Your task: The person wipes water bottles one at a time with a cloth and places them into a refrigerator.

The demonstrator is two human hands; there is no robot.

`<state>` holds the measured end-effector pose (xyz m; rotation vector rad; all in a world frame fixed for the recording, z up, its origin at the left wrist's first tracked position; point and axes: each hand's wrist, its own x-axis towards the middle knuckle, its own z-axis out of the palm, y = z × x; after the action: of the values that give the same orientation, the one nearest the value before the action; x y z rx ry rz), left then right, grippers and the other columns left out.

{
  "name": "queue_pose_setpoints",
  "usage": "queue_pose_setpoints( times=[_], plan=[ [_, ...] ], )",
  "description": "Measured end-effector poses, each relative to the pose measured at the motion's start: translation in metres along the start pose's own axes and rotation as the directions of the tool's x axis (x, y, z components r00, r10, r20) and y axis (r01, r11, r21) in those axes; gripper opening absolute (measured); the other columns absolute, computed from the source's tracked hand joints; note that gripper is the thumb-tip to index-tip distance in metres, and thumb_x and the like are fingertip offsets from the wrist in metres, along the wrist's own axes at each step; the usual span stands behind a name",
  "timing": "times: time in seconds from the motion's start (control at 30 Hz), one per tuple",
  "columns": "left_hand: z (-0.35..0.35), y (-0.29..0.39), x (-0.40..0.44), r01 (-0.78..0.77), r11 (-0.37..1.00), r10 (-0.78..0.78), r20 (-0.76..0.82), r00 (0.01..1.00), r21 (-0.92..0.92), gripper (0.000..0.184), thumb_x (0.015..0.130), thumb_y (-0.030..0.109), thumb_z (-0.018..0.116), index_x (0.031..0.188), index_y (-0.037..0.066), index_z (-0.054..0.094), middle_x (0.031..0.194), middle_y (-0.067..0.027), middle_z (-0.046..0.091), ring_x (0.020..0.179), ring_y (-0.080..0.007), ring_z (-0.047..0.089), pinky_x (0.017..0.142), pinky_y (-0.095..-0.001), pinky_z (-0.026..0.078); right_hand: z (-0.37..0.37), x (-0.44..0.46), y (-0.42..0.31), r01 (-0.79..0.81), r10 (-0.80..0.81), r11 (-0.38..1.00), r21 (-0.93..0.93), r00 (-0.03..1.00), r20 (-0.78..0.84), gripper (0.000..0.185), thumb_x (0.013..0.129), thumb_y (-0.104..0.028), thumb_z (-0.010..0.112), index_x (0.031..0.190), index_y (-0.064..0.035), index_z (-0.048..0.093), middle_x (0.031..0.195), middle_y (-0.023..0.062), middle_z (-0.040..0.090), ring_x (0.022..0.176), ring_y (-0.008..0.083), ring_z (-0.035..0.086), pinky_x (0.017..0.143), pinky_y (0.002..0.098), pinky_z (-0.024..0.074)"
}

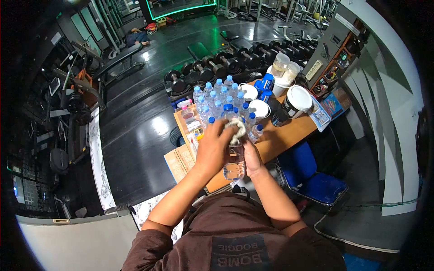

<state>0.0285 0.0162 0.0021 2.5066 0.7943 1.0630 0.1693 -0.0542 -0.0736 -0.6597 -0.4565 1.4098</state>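
My right hand [252, 159] is wrapped around the side of a clear plastic bottle [233, 169], held above the near edge of the table. A crumpled whitish cloth [238, 134] is gripped in my left hand [210, 148], its fingers curled over it at the far end of the bottle. That end of the bottle is hidden behind the cloth and fingers. Just beyond my hands stands a group of several clear water bottles [218, 107] with light and dark blue caps. One small bottle [256, 133] stands close to my right fingertips.
On the wooden table [291, 132] are white lidded tubs [299, 98], blue cans [267, 82] and a dark jar [280, 118]. Cardboard [179, 161] lies at the left edge. A blue chair [312, 176] is at the right. Dumbbells [217, 67] line a rack behind the table.
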Motion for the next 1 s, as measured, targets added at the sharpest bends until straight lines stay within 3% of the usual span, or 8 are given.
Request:
queue_pose_setpoints(
  times=[0.2,0.33,0.5,0.67,0.87,0.9,0.97,1.0],
  plan=[
    [-0.010,0.008,-0.021,0.098,0.969,-0.082,0.075,0.994,-0.226,0.057,0.072,-0.014,0.070,0.124,0.009,0.069,0.127,-0.0191,0.059,0.115,-0.0421,0.065,0.094,-0.0415,0.054,-0.017,0.003,-0.006,-0.117,0.104,0.980,0.162,0.991,0.087,0.045,0.113,-0.045,0.047,0.143,-0.0142,0.056,0.127,0.0027,0.068,0.111,0.0158,0.070,0.092,0.0362,0.0605],
    [-0.017,-0.001,0.007,0.055,0.970,-0.080,-0.098,0.992,-0.237,0.060,0.071,-0.015,0.068,0.125,0.010,0.070,0.129,-0.0182,0.059,0.117,-0.0403,0.064,0.097,-0.0402,0.053,0.006,-0.003,-0.015,-0.142,0.138,0.987,0.068,0.988,0.067,0.049,0.112,-0.053,0.046,0.140,-0.0140,0.058,0.118,0.0044,0.071,0.102,0.0162,0.073,0.086,0.0356,0.0625],
    [-0.015,-0.024,0.051,0.057,0.988,-0.076,-0.134,0.988,-0.141,0.062,0.074,-0.016,0.067,0.129,0.012,0.071,0.130,-0.0181,0.061,0.117,-0.0409,0.065,0.095,-0.0425,0.054,0.008,0.001,-0.009,-0.215,0.207,0.975,0.062,0.971,0.120,0.058,0.113,-0.055,0.040,0.145,-0.0098,0.054,0.123,0.0081,0.071,0.106,0.0206,0.073,0.089,0.0402,0.0625],
    [-0.013,-0.019,0.044,0.003,0.996,-0.006,-0.032,0.999,-0.087,0.049,0.080,-0.009,0.068,0.123,0.013,0.073,0.126,-0.0152,0.064,0.108,-0.0416,0.069,0.088,-0.0470,0.056,0.034,-0.002,-0.020,-0.015,0.014,0.998,0.064,1.000,0.024,0.063,0.111,-0.061,0.038,0.144,-0.0098,0.054,0.117,0.0053,0.071,0.104,0.0163,0.071,0.091,0.0344,0.0597],
    [-0.010,0.003,0.005,0.019,0.989,-0.004,0.104,0.995,-0.143,0.049,0.079,-0.005,0.072,0.124,0.013,0.072,0.131,-0.0161,0.065,0.109,-0.0411,0.070,0.086,-0.0448,0.058,0.025,-0.002,-0.015,-0.014,0.021,0.997,0.080,0.996,-0.085,0.065,0.109,-0.065,0.040,0.138,-0.0107,0.060,0.117,0.0040,0.071,0.103,0.0164,0.071,0.089,0.0334,0.0587],
    [-0.006,0.005,-0.004,-0.009,0.984,0.028,0.105,0.994,-0.177,0.051,0.078,-0.005,0.073,0.125,0.012,0.071,0.130,-0.0163,0.064,0.109,-0.0410,0.069,0.086,-0.0450,0.058,0.009,0.004,-0.008,0.015,-0.005,0.992,0.124,0.997,-0.075,0.060,0.110,-0.062,0.041,0.131,-0.0113,0.064,0.113,0.0039,0.072,0.098,0.0162,0.072,0.086,0.0331,0.0594],
    [-0.010,0.013,-0.019,-0.006,0.974,0.048,0.183,0.982,-0.227,0.056,0.074,-0.013,0.069,0.124,0.012,0.071,0.129,-0.0170,0.063,0.114,-0.0423,0.067,0.092,-0.0451,0.056,-0.030,0.012,0.000,-0.076,0.040,0.967,0.244,0.988,0.149,0.053,0.111,-0.055,0.045,0.125,-0.0092,0.069,0.112,0.0068,0.075,0.097,0.0197,0.074,0.088,0.0379,0.0601],
    [-0.012,0.013,-0.023,-0.008,0.973,0.051,0.183,0.982,-0.230,0.056,0.074,-0.013,0.069,0.124,0.012,0.071,0.129,-0.0170,0.063,0.114,-0.0423,0.067,0.092,-0.0451,0.056,-0.003,0.003,-0.015,-0.112,0.105,0.977,0.179,0.993,0.048,0.049,0.111,-0.049,0.046,0.120,-0.0089,0.071,0.104,0.0071,0.076,0.093,0.0199,0.075,0.088,0.0376,0.0603]
  ],
)
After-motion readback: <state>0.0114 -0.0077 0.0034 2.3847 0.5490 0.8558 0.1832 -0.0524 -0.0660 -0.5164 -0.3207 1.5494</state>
